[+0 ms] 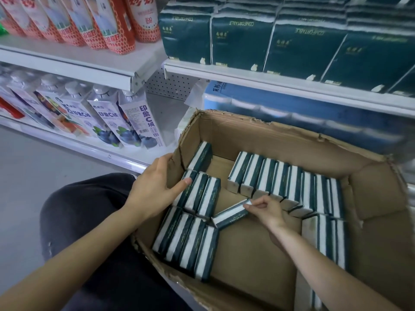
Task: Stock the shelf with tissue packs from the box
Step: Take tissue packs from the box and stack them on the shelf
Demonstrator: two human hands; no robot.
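Leg [89,221]: dark trouser leg at near left, just beside the box.
Box [370,198]: open cardboard with a torn rim, set in front of the shelf; bare cardboard floor shows in its middle.
Near packs [186,245]: four stand on edge at near left, and more line the right wall.
Right hand [265,209]: thumb and fingertips pinch the right end of the loose pack.
Loose pack [231,214]: inside the box, mid-floor, apart from the rows. Its long axis runs diagonally from near-left to far-right, with the pinched end pointing at the far row and the white stripe facing up.
Left hand [157,182]: fingers straight and relaxed, gripping nothing. The palm rests on the box's left wall and the index tip touches a pack in the middle-left row.
Far row [280,182]: packs on edge, side by side, long axes running near to far.
Shelf [269,79]: the upper board at far right is already packed along its front with matching dark green packs, some stacked.
Progress: probably well along, since the box is part emptied. Many packs remain to move, and this one has not yet left the box.
Below: blue rolls [292,108].
Far left: cartons [125,117] with bottles [101,23] above them.
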